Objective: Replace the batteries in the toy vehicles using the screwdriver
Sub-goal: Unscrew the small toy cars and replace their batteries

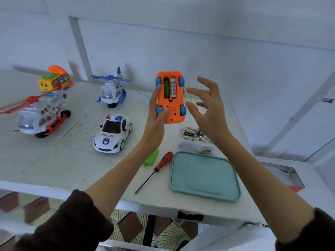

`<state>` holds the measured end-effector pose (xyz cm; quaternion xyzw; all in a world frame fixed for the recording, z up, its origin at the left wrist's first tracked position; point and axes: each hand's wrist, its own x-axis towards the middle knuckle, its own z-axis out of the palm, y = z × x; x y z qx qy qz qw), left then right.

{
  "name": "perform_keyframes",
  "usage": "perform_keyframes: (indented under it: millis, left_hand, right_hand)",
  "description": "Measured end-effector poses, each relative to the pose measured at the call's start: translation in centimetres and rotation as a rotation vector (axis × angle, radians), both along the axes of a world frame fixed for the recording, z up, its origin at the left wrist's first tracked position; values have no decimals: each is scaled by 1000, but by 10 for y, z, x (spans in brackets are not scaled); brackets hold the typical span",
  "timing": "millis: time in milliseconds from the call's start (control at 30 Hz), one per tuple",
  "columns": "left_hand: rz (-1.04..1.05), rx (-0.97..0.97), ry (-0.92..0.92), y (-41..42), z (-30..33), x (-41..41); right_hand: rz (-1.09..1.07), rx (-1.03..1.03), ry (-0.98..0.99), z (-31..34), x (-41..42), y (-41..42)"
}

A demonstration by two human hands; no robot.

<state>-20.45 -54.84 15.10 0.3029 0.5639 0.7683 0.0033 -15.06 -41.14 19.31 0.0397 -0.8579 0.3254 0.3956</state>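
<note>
The left hand [155,113] is gripping the upturned orange car [170,96]; the right hand [204,107], spread and empty, should be prising out batteries [170,87] gently.

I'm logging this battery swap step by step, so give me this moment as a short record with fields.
held toy: orange toy car, underside up, lifted above the table
compartment: open, two batteries inside
left hand: grips the car
right hand: open beside the car, not touching it
screwdriver: lying on the table, untouched
loose batteries: piled beyond the teal tray
waiting toys: police car, blue helicopter
</note>
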Motion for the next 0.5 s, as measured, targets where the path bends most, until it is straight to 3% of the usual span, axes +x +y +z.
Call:
perform_keyframes:
  millis: [100, 333, 500]
  left_hand:
    - [124, 19, -10, -30, 11, -16]
    - [266, -38, 28, -79, 9, -19]
    - [262, -10, 3, -93, 9, -12]
  right_hand:
    - [-60, -85, 66, -15, 4, -26]
    - [87, 277, -730, -59, -14, -79]
    - [31, 520, -952, -61, -19, -106]
